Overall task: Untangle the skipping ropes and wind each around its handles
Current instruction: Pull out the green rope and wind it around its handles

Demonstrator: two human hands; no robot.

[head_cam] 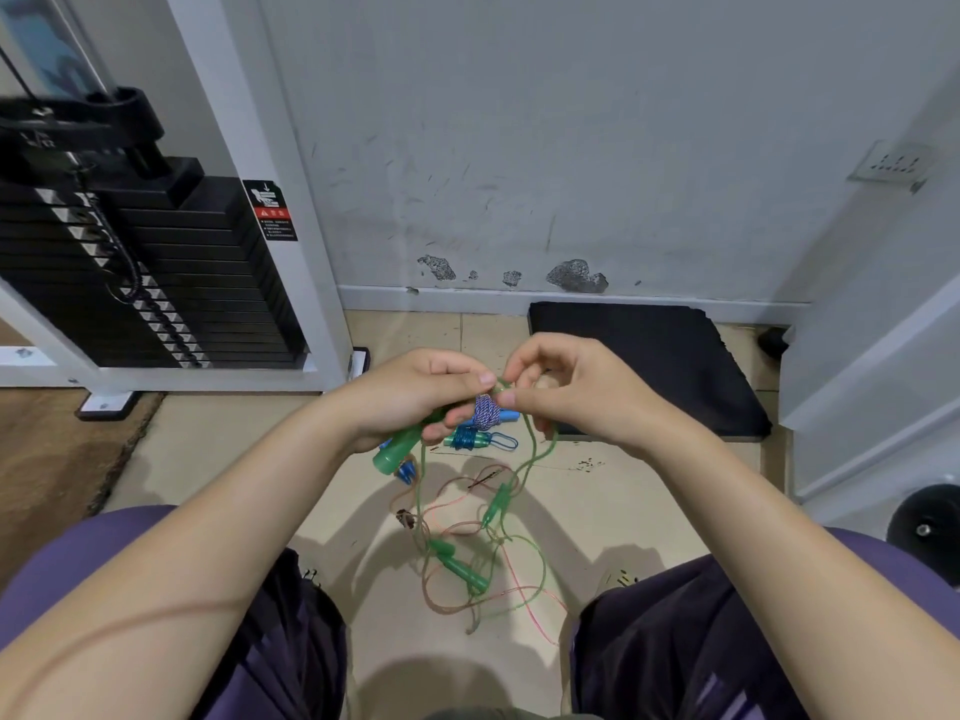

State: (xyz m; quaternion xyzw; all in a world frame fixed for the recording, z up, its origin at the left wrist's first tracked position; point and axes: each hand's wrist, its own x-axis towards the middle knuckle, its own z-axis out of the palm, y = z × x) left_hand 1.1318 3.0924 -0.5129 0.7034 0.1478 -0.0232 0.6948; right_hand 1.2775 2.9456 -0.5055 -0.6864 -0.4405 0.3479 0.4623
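Pale floor tiles (218, 459) run to a scuffed white wall, and we sit over them with both hands raised between our knees; our left hand (410, 397) has its grip clamped round a translucent green handle (397, 452), whose long axis slants down and to the left, butt end lowest, out of the heel of the palm. Our right hand (576, 392) meets it just to the right, thumb and forefinger pinched together on the green rope (524, 444) right at the tip of the left thumb, so the two grips are nearly touching. From that pinch the rope drops away below and slightly right in a long loop, down to a loose tangle (478, 553) on the floor between our feet, where more green handles and thin pinkish cord cross it. We judge the next move turns on this: the free rope lies beneath the right hand, the handle lies crosswise in the left, so the right is the nearer one to draw slack up and lay it round the handle. Both forearms reach forward, wrists bent inward. Past the hands lie a blue-and-white wound bundle (487, 412) and a blue wound rope (467, 438), with a black mat (649, 356) behind and a weight stack (130, 272) at left
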